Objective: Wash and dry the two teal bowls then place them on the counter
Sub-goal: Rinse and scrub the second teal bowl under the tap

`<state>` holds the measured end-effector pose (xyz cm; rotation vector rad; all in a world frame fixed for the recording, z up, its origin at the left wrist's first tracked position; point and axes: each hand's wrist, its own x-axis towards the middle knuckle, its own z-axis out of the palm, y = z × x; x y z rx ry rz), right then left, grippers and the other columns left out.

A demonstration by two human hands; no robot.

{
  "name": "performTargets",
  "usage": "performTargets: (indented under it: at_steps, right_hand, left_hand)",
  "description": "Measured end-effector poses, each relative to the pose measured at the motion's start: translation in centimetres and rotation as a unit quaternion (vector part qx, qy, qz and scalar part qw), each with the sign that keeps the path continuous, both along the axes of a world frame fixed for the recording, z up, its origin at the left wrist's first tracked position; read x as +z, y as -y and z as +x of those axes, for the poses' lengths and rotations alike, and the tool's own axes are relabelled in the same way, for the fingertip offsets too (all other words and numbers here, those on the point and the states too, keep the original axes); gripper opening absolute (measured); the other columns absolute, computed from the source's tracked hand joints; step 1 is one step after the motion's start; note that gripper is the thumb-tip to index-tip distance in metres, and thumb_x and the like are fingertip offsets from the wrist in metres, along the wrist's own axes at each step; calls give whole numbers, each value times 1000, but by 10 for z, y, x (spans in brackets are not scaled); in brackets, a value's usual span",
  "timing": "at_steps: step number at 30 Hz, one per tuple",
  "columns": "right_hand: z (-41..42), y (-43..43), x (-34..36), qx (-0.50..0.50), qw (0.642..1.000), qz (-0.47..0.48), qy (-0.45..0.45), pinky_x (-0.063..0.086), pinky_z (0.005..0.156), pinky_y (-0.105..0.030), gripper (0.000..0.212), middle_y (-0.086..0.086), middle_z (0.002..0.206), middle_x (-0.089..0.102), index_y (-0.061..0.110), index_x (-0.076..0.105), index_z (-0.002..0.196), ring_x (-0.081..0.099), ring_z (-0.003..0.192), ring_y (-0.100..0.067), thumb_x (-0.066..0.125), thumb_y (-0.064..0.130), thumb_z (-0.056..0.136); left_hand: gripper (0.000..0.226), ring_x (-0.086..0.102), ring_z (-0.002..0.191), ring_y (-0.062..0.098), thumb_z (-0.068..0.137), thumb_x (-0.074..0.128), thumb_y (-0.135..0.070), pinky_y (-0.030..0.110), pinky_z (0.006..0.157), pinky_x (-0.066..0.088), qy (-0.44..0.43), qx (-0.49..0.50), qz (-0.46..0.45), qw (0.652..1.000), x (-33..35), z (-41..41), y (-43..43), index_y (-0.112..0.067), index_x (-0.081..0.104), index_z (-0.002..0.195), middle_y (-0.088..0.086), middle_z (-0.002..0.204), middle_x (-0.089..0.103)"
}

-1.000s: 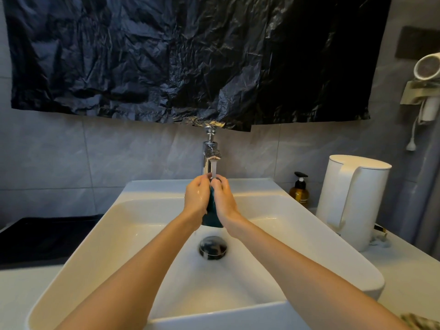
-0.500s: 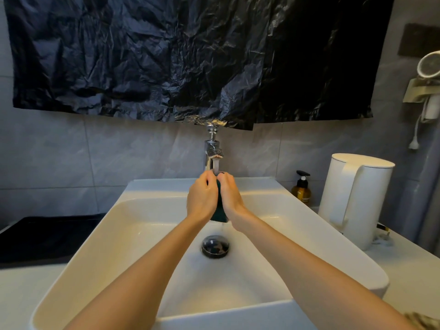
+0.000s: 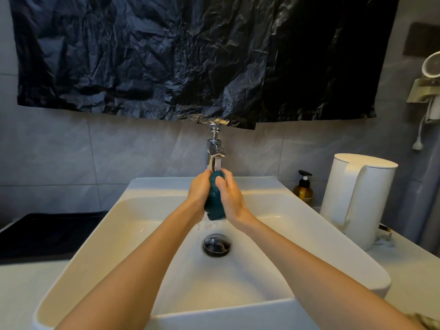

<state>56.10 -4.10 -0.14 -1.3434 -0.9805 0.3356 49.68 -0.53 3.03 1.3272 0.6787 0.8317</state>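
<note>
Bowl count: only one teal bowl in view, plus two hands, one faucet, one sink, one white kettle and one amber pump bottle on the counter. The bowl is held on edge above the drain, right under the running faucet, sandwiched between the left hand and the right hand. Fingers of both hands curl round its top edge, gripping it. The bottle label starts "SHAM"; the rest is too small to read.
</note>
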Motion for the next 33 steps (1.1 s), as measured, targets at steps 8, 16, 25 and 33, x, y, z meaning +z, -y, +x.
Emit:
performTargets:
  at_steps: [8,16,25,33]
  right_hand:
    - [-7,2,5,7,994,-36,-100,48,98,-46,45,-6,132,50,43,42,127,53,115,-21,43,62,86]
    - [-5,16,16,122,924,-139,-334,46,85,-32,43,-7,95,60,20,60,96,56,91,-18,44,59,88]
    - [-9,-2,4,13,990,-77,-114,52,82,-41,36,-11,107,59,28,49,116,59,99,-26,42,46,87]
    - [0,-3,5,-13,985,-121,-121,51,69,-33,49,-11,113,58,31,48,117,60,97,-24,41,57,76]
  left_hand:
    - [25,56,86,7,101,39,-30,19,69,48,59,16,76,995,-2,-3,4,-27,59,117,-4,107,59]
    - [33,54,103,12,102,37,-33,17,71,46,14,6,170,985,-18,-3,8,-31,45,134,-1,127,52]
    - [30,58,95,22,98,42,-32,36,85,49,-9,33,34,999,-2,-1,2,-16,63,111,10,105,64]
    - [38,59,84,19,101,35,-36,27,65,47,0,61,25,998,-10,3,8,-7,55,117,12,105,61]
